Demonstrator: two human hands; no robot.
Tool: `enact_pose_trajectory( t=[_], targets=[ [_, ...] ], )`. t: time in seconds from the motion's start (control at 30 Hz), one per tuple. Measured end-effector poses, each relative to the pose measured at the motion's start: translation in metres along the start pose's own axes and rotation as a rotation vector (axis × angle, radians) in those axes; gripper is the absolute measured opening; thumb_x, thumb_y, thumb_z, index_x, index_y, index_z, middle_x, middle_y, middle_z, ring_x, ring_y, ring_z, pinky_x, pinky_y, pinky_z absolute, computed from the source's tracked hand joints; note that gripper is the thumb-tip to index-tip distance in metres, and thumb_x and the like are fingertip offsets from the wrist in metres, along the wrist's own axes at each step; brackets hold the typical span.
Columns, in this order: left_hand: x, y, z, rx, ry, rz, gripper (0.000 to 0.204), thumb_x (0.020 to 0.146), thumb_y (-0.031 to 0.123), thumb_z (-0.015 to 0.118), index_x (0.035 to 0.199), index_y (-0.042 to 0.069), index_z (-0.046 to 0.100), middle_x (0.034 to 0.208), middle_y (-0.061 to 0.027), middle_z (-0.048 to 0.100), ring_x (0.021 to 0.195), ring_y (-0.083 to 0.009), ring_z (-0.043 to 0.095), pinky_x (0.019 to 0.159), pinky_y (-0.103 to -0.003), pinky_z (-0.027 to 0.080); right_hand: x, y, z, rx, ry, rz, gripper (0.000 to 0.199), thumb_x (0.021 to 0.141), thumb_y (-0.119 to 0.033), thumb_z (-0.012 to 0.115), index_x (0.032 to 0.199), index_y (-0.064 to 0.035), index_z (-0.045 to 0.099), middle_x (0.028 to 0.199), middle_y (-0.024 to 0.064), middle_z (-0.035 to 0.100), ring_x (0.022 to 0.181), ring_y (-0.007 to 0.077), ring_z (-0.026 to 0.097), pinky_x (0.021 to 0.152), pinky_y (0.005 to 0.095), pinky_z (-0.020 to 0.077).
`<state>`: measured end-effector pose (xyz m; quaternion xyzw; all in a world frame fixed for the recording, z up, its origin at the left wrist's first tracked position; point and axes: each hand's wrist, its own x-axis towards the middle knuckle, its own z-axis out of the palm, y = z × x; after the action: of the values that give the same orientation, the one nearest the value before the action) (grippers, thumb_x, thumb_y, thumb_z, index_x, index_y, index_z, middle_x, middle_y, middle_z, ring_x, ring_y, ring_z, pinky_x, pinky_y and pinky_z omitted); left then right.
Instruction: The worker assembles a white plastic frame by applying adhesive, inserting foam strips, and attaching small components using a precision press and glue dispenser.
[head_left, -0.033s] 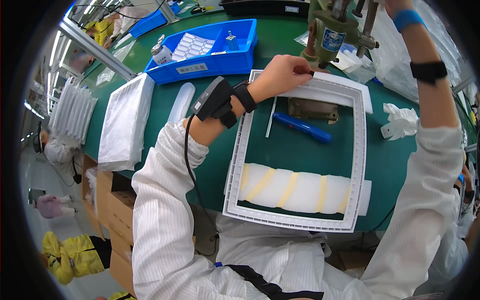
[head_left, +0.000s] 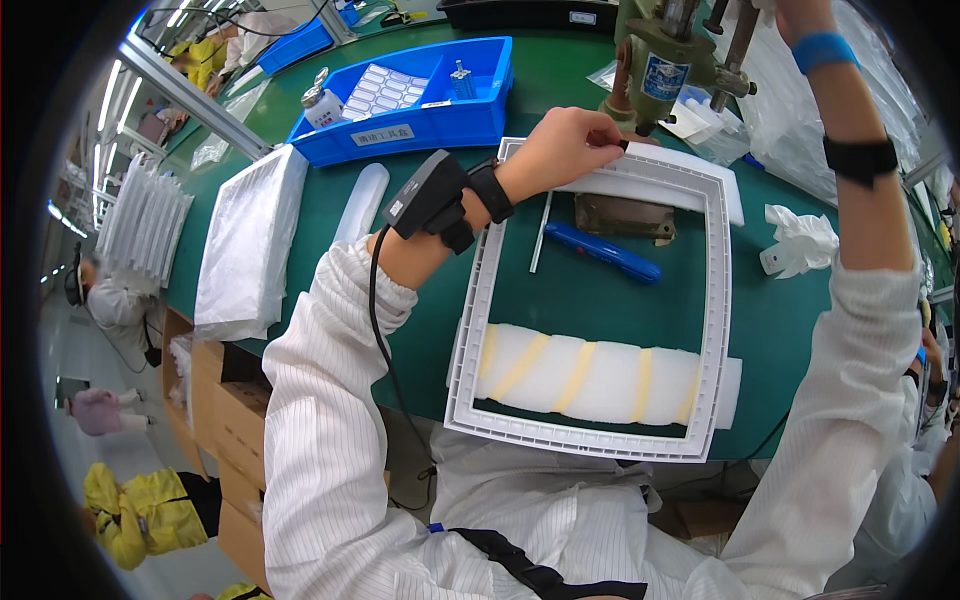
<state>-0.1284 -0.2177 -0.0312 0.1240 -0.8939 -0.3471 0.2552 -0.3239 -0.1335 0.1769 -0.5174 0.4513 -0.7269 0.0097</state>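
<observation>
1 head-worn fisheye camera looks steeply down from just above the white rectangular frame (head_left: 600,300), close enough that it fills the centre; beyond the frame the green workbench (head_left: 560,80) curves away toward the picture's top rim.

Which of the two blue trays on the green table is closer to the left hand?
The large blue tray holding white label sheets, just behind the left hand. The other blue tray lies further back at the table's far left.
</observation>
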Motion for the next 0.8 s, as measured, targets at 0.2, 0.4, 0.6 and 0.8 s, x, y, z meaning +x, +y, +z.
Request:
enact_pose_trajectory(
  t=[0.2, 0.4, 0.6, 0.8],
  targets=[
    [0.004, 0.008, 0.004, -0.017, -0.018, -0.034, 0.025, 0.082, 0.018, 0.073, 0.098, -0.002, 0.072, 0.087, -0.0133, 0.073, 0.079, -0.0197, 0.069, 0.079, -0.029, 0.054, -0.087, -0.048, -0.007, -0.018, -0.097, -0.450, 0.018, 0.101, -0.022, 0.049, 0.114, -0.0086, 0.052, 0.087, 0.0017, 0.051, 0.080, 0.0112, 0.057, 0.068, 0.0240, 0.0498],
    [0.008, 0.006, 0.007, 0.002, -0.029, -0.021, 0.026, 0.082, 0.018, 0.074, 0.097, -0.002, 0.073, 0.088, -0.0124, 0.073, 0.078, -0.0181, 0.069, 0.078, -0.028, 0.054, -0.115, -0.041, -0.017, -0.022, -0.023, -0.489, 0.020, 0.102, -0.023, 0.045, 0.111, -0.0065, 0.051, 0.088, 0.0041, 0.054, 0.081, 0.0147, 0.059, 0.075, 0.0277, 0.0501],
    [0.006, 0.008, 0.008, -0.018, 0.003, -0.015, 0.026, 0.081, 0.020, 0.074, 0.097, -0.001, 0.074, 0.087, -0.0118, 0.074, 0.076, -0.0182, 0.069, 0.077, -0.028, 0.054, -0.143, -0.021, -0.048, 0.147, 0.012, -0.368, 0.017, 0.092, -0.014, 0.054, 0.101, 0.0000, 0.057, 0.088, 0.0127, 0.065, 0.083, 0.0204, 0.063, 0.085, 0.0376, 0.0508],
    [0.007, 0.009, 0.009, 0.017, 0.003, -0.015, 0.026, 0.080, 0.022, 0.075, 0.093, 0.000, 0.075, 0.085, -0.0122, 0.074, 0.075, -0.0187, 0.069, 0.076, -0.028, 0.054, -0.174, -0.020, -0.060, 0.147, -0.135, -0.390, 0.015, 0.086, 0.000, 0.046, 0.100, 0.0015, 0.052, 0.090, 0.0167, 0.060, 0.085, 0.0232, 0.056, 0.091, 0.0466, 0.0469]
  ],
)
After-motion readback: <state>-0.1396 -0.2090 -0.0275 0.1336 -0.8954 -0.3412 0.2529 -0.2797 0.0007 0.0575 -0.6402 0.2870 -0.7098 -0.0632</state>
